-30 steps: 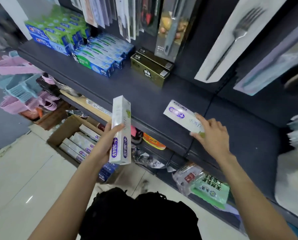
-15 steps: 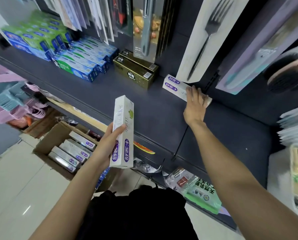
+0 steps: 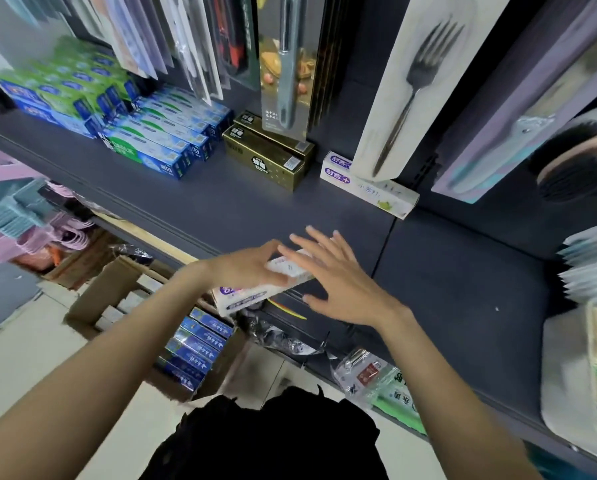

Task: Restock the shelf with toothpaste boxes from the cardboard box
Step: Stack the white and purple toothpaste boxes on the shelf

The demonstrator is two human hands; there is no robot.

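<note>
Two white toothpaste boxes [image 3: 366,187] [image 3: 255,292], two gold boxes [image 3: 265,157], two hands [image 3: 248,265] [image 3: 338,278].

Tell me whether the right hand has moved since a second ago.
Yes. The right hand has left the white toothpaste box lying at the back beside the gold boxes and come toward the shelf's front edge, reaching the box in the left hand.

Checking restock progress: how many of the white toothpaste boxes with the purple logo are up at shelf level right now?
2. One white toothpaste box lies at the back of the shelf, beside the gold boxes. The second box is in the left hand over the shelf's front edge. More may remain in the cardboard box.
</note>
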